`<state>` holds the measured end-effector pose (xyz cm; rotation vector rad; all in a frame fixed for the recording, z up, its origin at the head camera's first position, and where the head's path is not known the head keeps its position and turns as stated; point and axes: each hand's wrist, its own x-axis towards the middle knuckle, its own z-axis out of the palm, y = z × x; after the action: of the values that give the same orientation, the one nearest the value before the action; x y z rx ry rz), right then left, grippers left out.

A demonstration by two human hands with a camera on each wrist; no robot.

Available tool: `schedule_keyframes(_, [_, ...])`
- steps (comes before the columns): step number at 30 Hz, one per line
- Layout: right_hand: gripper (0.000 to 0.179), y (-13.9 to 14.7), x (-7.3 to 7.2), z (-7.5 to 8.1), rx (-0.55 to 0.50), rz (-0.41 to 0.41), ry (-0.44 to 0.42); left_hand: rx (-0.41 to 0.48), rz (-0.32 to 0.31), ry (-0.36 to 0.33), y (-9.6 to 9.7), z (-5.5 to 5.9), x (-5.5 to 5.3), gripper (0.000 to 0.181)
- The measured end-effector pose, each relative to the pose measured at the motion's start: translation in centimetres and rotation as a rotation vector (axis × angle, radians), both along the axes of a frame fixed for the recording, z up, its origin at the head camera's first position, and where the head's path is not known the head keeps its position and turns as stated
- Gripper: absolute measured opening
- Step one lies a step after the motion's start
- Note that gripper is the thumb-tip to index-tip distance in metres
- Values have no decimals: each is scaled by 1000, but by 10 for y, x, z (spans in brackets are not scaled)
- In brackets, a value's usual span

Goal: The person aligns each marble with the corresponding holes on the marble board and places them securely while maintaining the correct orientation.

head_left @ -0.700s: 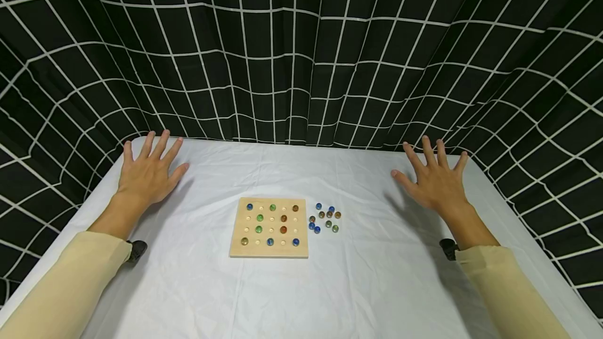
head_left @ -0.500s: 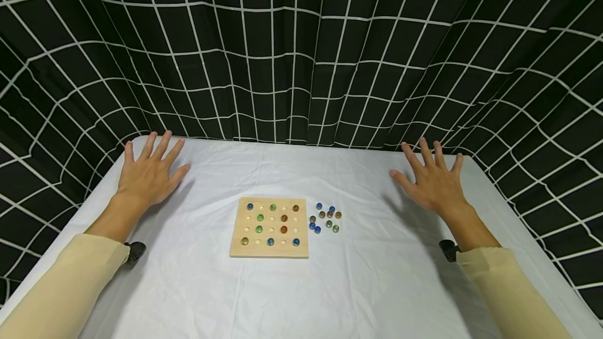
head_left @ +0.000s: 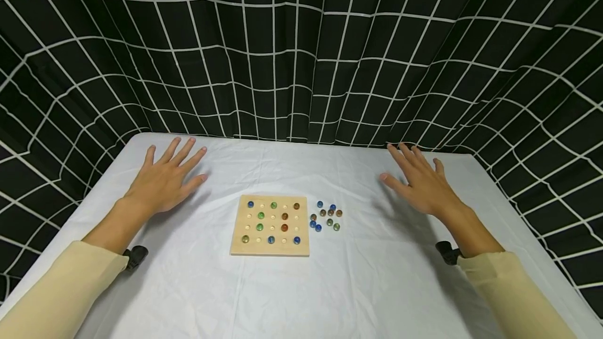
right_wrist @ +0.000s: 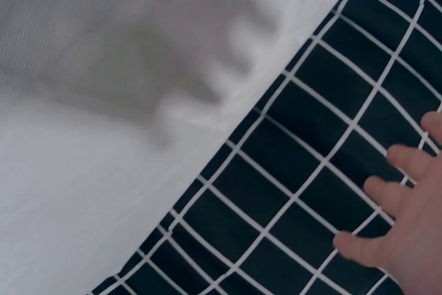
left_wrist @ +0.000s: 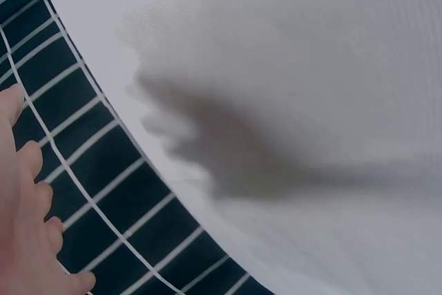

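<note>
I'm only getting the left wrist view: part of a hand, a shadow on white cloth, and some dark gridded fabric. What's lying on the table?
Observer: A pale wooden board with marbles in some of its hollows.
Operator: Anything else?
Observer: A cluster of loose marbles, just off the board toward the person's right.
Operator: And the right hand, is it holding anything?
Observer: No, it holds nothing.
</note>
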<state>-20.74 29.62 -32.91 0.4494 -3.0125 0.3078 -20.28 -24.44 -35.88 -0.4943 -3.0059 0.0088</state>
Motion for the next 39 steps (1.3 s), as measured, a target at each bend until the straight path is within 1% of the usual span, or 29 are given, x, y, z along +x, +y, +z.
schedule_keyframes(9, [82, -15, 4, 0, -137, 136, -16, -3, -94, -32, 21, 2, 13, 69])
schedule_keyframes(16, [83, -23, 9, 1, -286, 172, -117, 2, -179, -55, 33, 2, 21, 69])
schedule_keyframes(20, [77, -26, 9, -1, -373, 231, -137, 18, -210, -68, 38, 0, 25, 68])
schedule_keyframes(27, [63, -32, 12, -6, -517, 307, -231, 28, -236, -94, 45, -8, 29, 68])
schedule_keyframes(31, [54, -36, 14, -10, -560, 343, -278, 36, -260, -93, 47, -12, 31, 70])
schedule_keyframes(39, [51, -47, 18, -15, -538, 354, -355, 50, -291, -114, 53, -19, 36, 72])
